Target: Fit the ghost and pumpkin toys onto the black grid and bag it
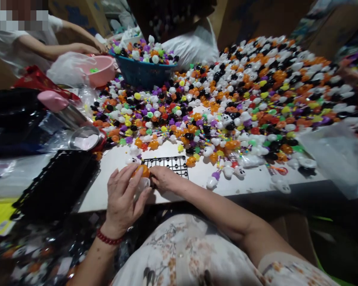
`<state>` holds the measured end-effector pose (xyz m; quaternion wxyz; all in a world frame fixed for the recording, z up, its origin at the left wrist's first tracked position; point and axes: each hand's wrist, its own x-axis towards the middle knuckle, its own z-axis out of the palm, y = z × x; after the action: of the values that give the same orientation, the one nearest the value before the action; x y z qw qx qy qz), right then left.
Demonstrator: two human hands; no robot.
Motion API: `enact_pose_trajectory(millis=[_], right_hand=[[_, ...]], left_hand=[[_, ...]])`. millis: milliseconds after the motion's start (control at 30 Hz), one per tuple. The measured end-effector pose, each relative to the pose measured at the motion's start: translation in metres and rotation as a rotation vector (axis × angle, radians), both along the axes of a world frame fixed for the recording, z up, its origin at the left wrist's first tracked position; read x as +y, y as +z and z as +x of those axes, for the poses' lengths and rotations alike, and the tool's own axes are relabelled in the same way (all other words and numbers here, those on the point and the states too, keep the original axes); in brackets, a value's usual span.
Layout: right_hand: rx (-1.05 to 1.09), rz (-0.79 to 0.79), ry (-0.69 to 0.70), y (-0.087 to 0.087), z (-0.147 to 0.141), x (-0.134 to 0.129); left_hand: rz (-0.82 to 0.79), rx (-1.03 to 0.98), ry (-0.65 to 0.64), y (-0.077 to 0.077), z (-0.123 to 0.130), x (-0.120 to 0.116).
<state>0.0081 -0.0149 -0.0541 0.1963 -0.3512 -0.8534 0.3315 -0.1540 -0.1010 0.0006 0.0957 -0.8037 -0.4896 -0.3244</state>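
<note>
My left hand, with a red bead bracelet at the wrist, has its fingers curled around an orange piece and a white piece near the table's front edge. Right beside it, my right hand is closed at the near left part of a black grid. What its fingertips grip is too small and hidden to name. Behind my left hand lies a white figure with a dark face.
A large heap of small coloured pieces covers the back and right. Behind are a blue basket and pink basin. At left lie a stack of black grids, a tumbler and a metal bowl. Another person's arms reach in.
</note>
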Motion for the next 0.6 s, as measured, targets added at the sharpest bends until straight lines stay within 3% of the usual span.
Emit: enact_pose_trajectory(millis=[100,200,300,467,600], right_hand=[[-0.092,0.161,-0.079,0.019,0.04,-0.002],[-0.419,0.317,-0.296,0.037,0.091,0.0],[-0.673,0.432,-0.426,0.035,0.128,0.009],[-0.747,0.468,-0.425,0.012,0.138,0.025],[-0.576,0.428,-0.423,0.017,0.125,0.023]], left_hand=[[-0.033,0.044,-0.006,0.001,0.002,0.009],[-0.037,0.04,-0.008,-0.002,0.001,0.014],[-0.038,0.011,0.001,-0.005,0.001,0.015],[-0.056,-0.028,0.01,-0.004,0.002,0.014],[-0.102,-0.067,0.017,0.0,-0.001,0.011]])
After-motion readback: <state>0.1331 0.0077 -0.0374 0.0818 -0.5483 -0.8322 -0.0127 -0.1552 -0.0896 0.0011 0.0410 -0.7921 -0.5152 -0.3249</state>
